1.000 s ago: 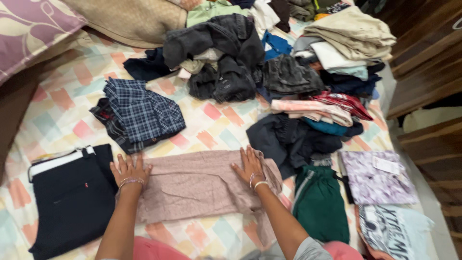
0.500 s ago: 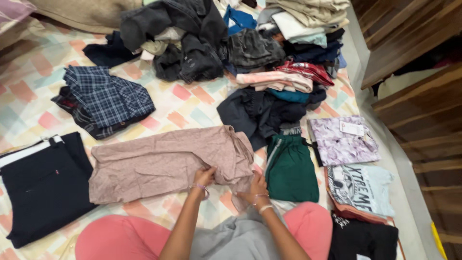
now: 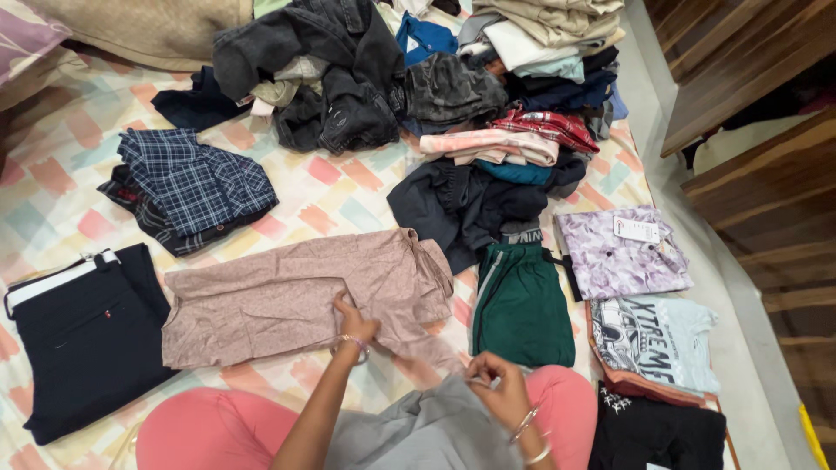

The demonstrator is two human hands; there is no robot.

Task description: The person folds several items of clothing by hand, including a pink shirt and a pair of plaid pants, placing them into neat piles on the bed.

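Pink garment (image 3: 287,296): spread flat on bed (image 3: 61,183), between navy trousers (image 3: 83,335) and green shorts (image 3: 522,305). Left hand (image 3: 353,322): fingers pressed on its lower edge, grip unclear. Right hand (image 3: 501,392): fingers curled, pinching its trailing corner at the lap.

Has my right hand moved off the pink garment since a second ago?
Yes. The right hand has pulled back toward the body, off the pink garment, now lying level with the green shorts' near hem.
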